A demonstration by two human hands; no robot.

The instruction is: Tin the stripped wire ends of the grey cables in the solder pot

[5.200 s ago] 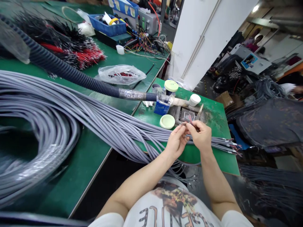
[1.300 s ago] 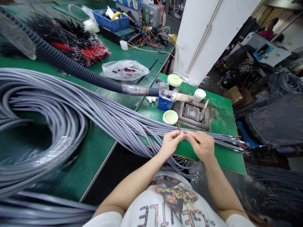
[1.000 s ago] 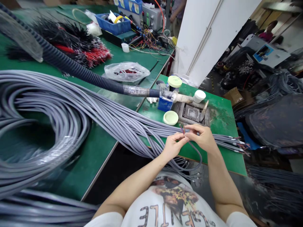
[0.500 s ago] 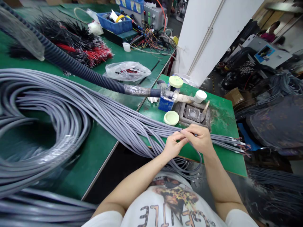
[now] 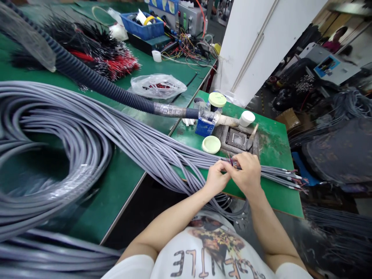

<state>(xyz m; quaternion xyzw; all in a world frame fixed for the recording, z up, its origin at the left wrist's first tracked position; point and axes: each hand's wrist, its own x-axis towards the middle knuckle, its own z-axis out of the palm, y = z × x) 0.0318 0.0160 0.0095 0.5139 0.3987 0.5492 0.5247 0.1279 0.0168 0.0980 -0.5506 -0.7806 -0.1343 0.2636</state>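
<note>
My left hand (image 5: 217, 179) and my right hand (image 5: 247, 173) meet over the front of the small green board, fingertips pinched together. Between them a grey cable's end is held, with thin dark and reddish wires (image 5: 230, 159) sticking up from the fingers. Behind the hands a thick bundle of grey cables (image 5: 162, 155) runs across from the big coil (image 5: 78, 112) at the left. Stripped cable ends (image 5: 295, 180) lie past my right hand. Just beyond the hands are a pale green lid (image 5: 211, 144) and a dark metal tray (image 5: 236, 139) with a brush-like tool.
A ribbed black hose (image 5: 116, 93) crosses to a blue box (image 5: 205, 126). White jar (image 5: 247, 118) and lidded jar (image 5: 217, 100) stand behind. Black and red wires (image 5: 116, 62), a plastic bag (image 5: 158, 86) and a blue bin (image 5: 142, 28) sit farther back. A person (image 5: 333, 44) is at far right.
The thin coloured wires now show above my fingertips. Both hands have shifted slightly to the right, and the cable loop below my right hand no longer hangs in the same place.
</note>
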